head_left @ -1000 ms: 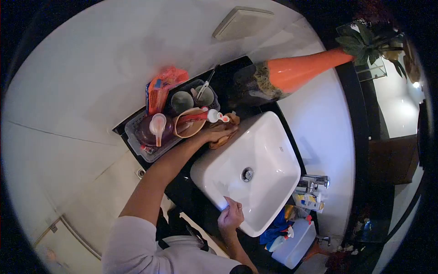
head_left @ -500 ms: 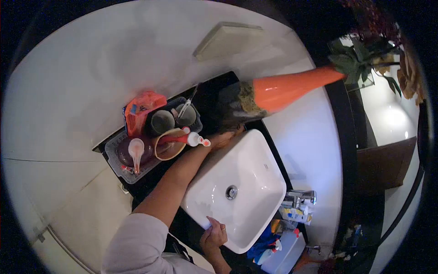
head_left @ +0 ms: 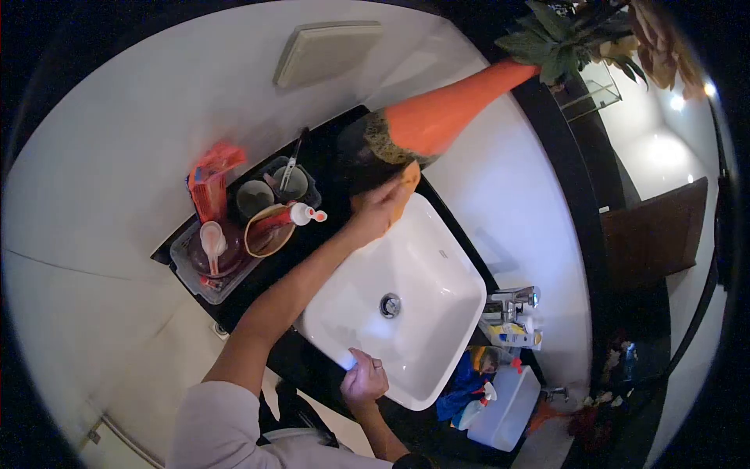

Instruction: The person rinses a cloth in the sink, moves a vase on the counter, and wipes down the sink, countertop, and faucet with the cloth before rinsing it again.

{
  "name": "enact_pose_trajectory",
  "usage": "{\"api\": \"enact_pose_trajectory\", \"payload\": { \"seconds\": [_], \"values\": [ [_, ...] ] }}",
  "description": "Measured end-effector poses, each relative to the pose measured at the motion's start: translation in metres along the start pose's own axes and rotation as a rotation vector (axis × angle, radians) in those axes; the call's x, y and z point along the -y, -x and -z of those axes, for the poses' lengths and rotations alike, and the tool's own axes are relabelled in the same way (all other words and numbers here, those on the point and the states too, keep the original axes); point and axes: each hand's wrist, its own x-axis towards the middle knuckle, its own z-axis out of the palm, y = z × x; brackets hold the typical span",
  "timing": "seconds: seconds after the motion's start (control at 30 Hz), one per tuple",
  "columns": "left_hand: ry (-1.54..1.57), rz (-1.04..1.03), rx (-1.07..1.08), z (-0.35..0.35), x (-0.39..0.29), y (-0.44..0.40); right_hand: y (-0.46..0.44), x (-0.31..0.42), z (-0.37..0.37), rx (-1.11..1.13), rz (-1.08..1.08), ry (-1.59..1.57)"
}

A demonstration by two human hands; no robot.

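My left hand (head_left: 375, 211) is closed round an orange cloth (head_left: 403, 197), between the back rim of the white washbasin (head_left: 320, 320) and the base of a tall orange vase (head_left: 445, 109). The cloth stands up beside the fingers, near the vase's dark, rough lower part. My right hand (head_left: 366, 381), with a ring on one finger, is at the near rim of the basin. Its fingers are curled over the rim, and some of them are hidden. In the basin's middle is a metal drain (head_left: 390, 306).
Left on the black counter (head_left: 293, 359), a clear tray (head_left: 221, 293) holds a jar and scoop, beside cups, a wicker-coloured holder with tubes, and a red packet (head_left: 209, 191). At right are a chrome tap (head_left: 516, 298), spray bottle (head_left: 474, 410) and translucent box (head_left: 506, 406).
My left hand has risen from the counter beside the vase, and the orange cloth now shows in it. The right hand stays at the basin's rim. The whole view has shifted slightly.
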Motion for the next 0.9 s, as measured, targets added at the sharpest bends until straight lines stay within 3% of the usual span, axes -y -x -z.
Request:
{"api": "enact_pose_trajectory", "payload": {
  "seconds": [0.03,0.1,0.13,0.23,0.3,0.4,0.5,0.57,0.67,0.7,0.9],
  "values": [
    [-0.003,0.002,0.007,-0.009,-0.022,0.003,-0.002,0.001,0.001,0.000,0.004,-0.001],
    [-0.884,-0.703,0.002,-0.030,-0.080,0.010,-0.004,0.001,0.002,0.002,-0.004,-0.006],
    [-0.888,-0.692,0.013,-0.029,-0.079,0.005,-0.004,0.000,0.001,0.007,0.011,0.005],
    [-1.823,-0.717,0.181,-0.008,-0.049,-0.022,0.003,-0.002,-0.002,0.013,0.021,0.019],
    [-1.919,-0.474,0.372,0.016,-0.009,-0.014,0.001,-0.004,-0.001,-0.001,0.022,0.034],
    [-1.778,-0.426,0.391,0.069,0.042,0.002,0.000,-0.001,0.002,-0.005,0.018,0.038],
    [-2.005,-0.267,0.582,0.112,0.083,0.025,0.001,-0.003,0.000,-0.016,0.045,0.029],
    [-1.947,-0.357,0.279,0.139,0.102,0.053,0.001,-0.003,0.000,-0.004,0.043,0.037],
    [-1.876,-0.385,0.110,0.131,0.090,0.097,0.006,-0.007,-0.001,0.042,0.069,0.099],
    [-1.786,-0.202,0.109,0.121,0.064,0.113,0.007,-0.005,0.000,0.096,0.027,0.090],
    [-1.779,-0.018,0.102,0.128,-0.014,0.217,0.007,-0.006,-0.004,0.082,0.033,0.077]
  ]
}}
